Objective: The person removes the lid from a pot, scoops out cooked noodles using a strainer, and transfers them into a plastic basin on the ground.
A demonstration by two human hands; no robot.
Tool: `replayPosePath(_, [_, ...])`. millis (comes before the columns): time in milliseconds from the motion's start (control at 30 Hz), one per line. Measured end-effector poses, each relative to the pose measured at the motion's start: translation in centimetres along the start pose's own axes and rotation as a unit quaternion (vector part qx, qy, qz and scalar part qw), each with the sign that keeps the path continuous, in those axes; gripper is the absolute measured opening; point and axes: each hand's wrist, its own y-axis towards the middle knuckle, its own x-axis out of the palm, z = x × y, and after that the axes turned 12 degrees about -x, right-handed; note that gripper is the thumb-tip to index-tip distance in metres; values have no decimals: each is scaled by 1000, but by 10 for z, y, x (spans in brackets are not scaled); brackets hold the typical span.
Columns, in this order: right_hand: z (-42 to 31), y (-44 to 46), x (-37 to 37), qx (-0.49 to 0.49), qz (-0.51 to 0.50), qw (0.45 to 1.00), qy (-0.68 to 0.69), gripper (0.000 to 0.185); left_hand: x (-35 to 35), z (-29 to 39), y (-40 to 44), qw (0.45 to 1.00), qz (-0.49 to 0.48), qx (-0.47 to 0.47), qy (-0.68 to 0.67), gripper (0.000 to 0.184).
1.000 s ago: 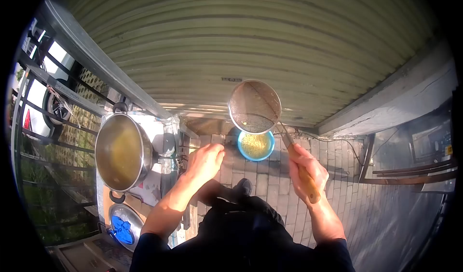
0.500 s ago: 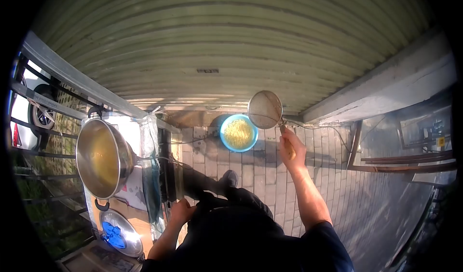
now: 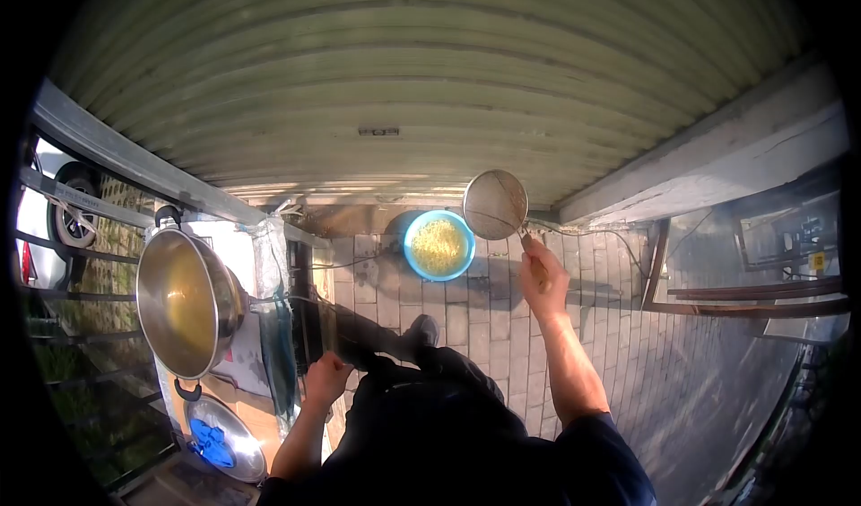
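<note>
1. Metal strainer point(image 3: 495, 205) is pointing forward and slightly left from the right hand point(image 3: 554, 286), its long axis running from handle to mesh.
2. That hand is gripping the handle point(image 3: 527, 238).
3. Blue bowl point(image 3: 410, 248) is sitting left of the mesh, nearer the right hand.
4. Left hand point(image 3: 327, 380) is hanging right of the pot point(image 3: 184, 304); I cannot tell its grip.

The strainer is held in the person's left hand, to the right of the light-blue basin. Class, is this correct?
No: the head view shows the strainer held in the person's right hand, to the right of the light-blue basin.
</note>
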Motion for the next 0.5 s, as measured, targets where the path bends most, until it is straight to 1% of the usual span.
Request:
replayPosePath(33, [-8, 0, -6, -2, 1, 1000, 0, 15, 3, 1, 3, 1000, -14, 19, -10, 31])
replayPosePath(67, [-16, -2, -13, -23, 2, 999, -22, 14, 4, 2, 2, 999, -29, 37, -19, 31])
replayPosePath(100, [-19, -2, -16, -46, 4, 998, -43, 14, 8, 8, 6, 999, -28, 38, -20, 31])
replayPosePath(133, [-10, -3, -7, -45, 3, 998, -42, 14, 8, 19, 8, 998, -38, 43, -9, 30])
replayPosePath(200, [25, -15, 21, 15, -56, 998, -32, 11, 8, 25, 3, 997, -54, 50, 9, 30])
replayPosePath(233, [42, -22, 28, 15, -54, 998, -34, 11, 10, 31, 4, 996, -56, 63, 21, 30])
replayPosePath(300, [67, -34, 37, 74, -121, 982, -128, 10, 8, 39, 7, 995, -60, 74, 36, 29])
replayPosePath(333, [66, -37, 33, 80, -125, 981, -128, 10, 7, 39, 7, 995, -53, 76, 36, 29])
replayPosePath(400, [66, -38, 21, -16, -15, 998, -58, 8, 10, 33, 5, 995, -49, 76, 35, 29])
replayPosePath(433, [62, -37, 14, -15, -15, 998, -58, 8, 13, 28, 6, 996, -59, 50, 38, 29])
replayPosePath(467, [58, -37, 5, 17, -26, 998, -53, 9, 15, 25, 7, 996, -69, 25, 40, 30])
replayPosePath(500, [53, -38, -2, 49, -36, 997, -48, 9, 17, 23, 5, 996, -68, 27, 40, 30])
